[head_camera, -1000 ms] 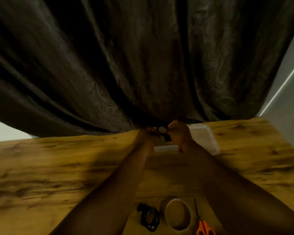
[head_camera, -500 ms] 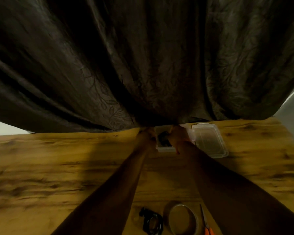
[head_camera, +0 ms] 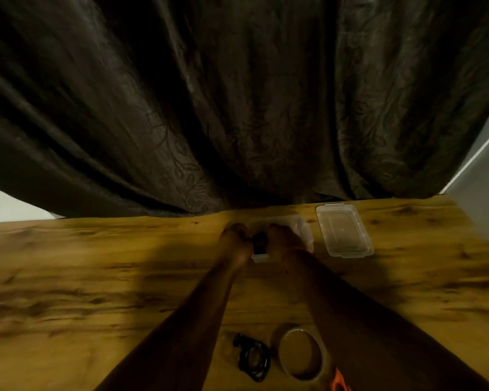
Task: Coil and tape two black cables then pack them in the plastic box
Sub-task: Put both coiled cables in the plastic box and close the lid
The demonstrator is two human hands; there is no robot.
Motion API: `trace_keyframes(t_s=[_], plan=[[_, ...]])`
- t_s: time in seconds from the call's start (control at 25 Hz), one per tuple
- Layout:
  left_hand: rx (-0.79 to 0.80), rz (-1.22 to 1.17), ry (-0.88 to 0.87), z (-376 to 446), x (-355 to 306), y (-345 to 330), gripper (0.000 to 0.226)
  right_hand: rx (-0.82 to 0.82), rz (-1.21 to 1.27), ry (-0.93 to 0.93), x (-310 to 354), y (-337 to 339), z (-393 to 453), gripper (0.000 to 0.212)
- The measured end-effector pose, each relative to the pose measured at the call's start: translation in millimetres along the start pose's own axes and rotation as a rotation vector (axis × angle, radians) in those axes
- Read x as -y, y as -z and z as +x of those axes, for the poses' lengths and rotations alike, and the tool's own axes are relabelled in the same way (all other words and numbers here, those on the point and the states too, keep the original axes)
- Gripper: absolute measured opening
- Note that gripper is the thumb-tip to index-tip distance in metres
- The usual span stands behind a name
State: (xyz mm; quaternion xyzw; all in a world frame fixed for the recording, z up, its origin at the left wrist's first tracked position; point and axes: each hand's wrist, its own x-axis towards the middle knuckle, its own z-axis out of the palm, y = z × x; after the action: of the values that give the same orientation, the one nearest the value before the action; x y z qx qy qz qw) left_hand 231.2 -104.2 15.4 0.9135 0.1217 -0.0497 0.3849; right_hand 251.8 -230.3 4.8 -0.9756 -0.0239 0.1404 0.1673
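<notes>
Both hands meet at the clear plastic box (head_camera: 302, 230), a shallow rounded-corner tub near the far edge of the wood-grain table (head_camera: 96, 277). The left hand (head_camera: 236, 239) and right hand (head_camera: 283, 239) flank a black coiled cable (head_camera: 259, 244) sitting in the box; whether their fingers grip it or merely press it cannot be told through the blur. Just right of the box lies its translucent rectangular lid (head_camera: 344, 234), flat. Well nearer than the box, a second black cable coil (head_camera: 253, 359) rests beside a glossy ring of clear tape (head_camera: 301, 352), with orange scissor handles (head_camera: 338, 383) at the frame edge. A dark, leaf-embossed curtain (head_camera: 237, 108) hangs behind the box.
</notes>
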Motion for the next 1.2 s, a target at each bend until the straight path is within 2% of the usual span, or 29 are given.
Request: trace_keyframes(t_s=[0.16, 0.28, 0.36, 0.48, 0.56, 0.6, 0.68, 0.8, 1.04, 1.12, 1.2], plan=[[0.014, -0.009, 0.019, -19, 13, 11, 0.025, -0.028, -0.022, 0.042, 11, 2, -27, 0.031], [-0.020, -0.090, -0.065, -30, 20, 21, 0.018, -0.279, 0.067, 0.169, 12, 11, -48, 0.029], [-0.060, -0.181, -0.099, -39, 31, 24, 0.015, -0.321, 0.163, 0.297, 12, 11, -73, 0.022], [-0.102, -0.170, -0.001, -66, 55, 26, 0.020, -0.030, 0.048, 0.482, 5, -11, -122, 0.023], [-0.032, -0.184, 0.065, -93, 75, 25, 0.015, 0.188, -0.042, 0.544, 1, -27, -146, 0.028], [0.007, -0.193, 0.074, -108, 81, 25, 0.013, 0.243, -0.060, 0.579, 1, -33, -154, 0.029], [0.057, -0.205, 0.084, -132, 91, 24, 0.013, 0.239, -0.108, 0.617, 7, -38, -163, 0.036], [0.080, -0.244, 0.099, -149, 102, 23, 0.016, 0.210, -0.159, 0.577, 15, -46, -167, 0.041], [0.159, -0.270, 0.162, -156, 118, 18, 0.031, 0.214, -0.073, 0.491, 16, -52, -170, 0.026], [0.185, -0.299, 0.180, -159, 113, 17, 0.031, 0.193, 0.071, 0.431, 14, -48, -172, 0.020], [0.210, -0.377, 0.184, -162, 97, 17, 0.026, 0.157, 0.332, 0.326, 14, -39, -168, 0.010]])
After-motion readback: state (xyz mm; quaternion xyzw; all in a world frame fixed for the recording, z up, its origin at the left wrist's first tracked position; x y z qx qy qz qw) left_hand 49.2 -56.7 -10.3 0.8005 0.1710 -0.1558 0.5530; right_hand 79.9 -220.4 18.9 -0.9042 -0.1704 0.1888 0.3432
